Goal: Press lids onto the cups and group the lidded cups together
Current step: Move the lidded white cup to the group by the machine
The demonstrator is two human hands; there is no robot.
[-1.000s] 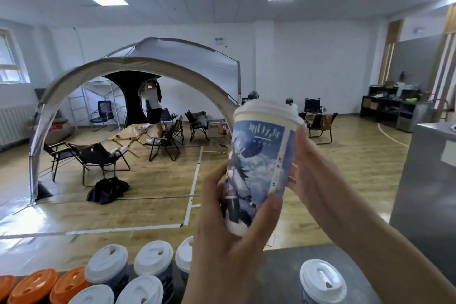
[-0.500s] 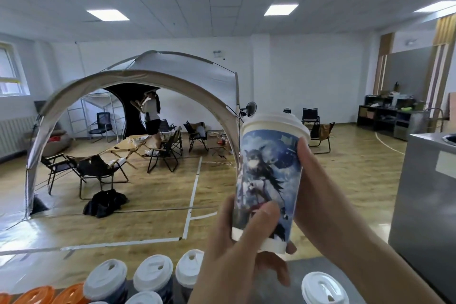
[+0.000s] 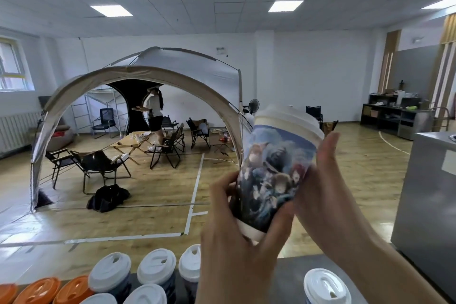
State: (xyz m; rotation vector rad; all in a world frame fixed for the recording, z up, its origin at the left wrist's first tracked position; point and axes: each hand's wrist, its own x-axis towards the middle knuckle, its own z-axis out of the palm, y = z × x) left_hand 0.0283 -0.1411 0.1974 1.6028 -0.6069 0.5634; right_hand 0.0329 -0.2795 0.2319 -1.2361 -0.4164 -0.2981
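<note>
Printed cup [image 3: 274,175] is up in the air, tilted, white lid [image 3: 288,118] on, against a big hall: wood floor [image 3: 148,205] with taped lines, arched tent [image 3: 172,66] with folding chairs [image 3: 98,163] and a person [image 3: 154,111] inside, steel cabinet [image 3: 429,205] at right. Dark worktop [image 3: 291,276] runs along the bottom edge. On it: white-lidded cups [image 3: 156,266] clustered left, orange lids [image 3: 39,290] beside them, lone lidded cup [image 3: 327,289] apart at right. Left hand [image 3: 234,254] fingers curl round the cup base; right hand [image 3: 328,195] fingers straight, flat against its side.
</note>
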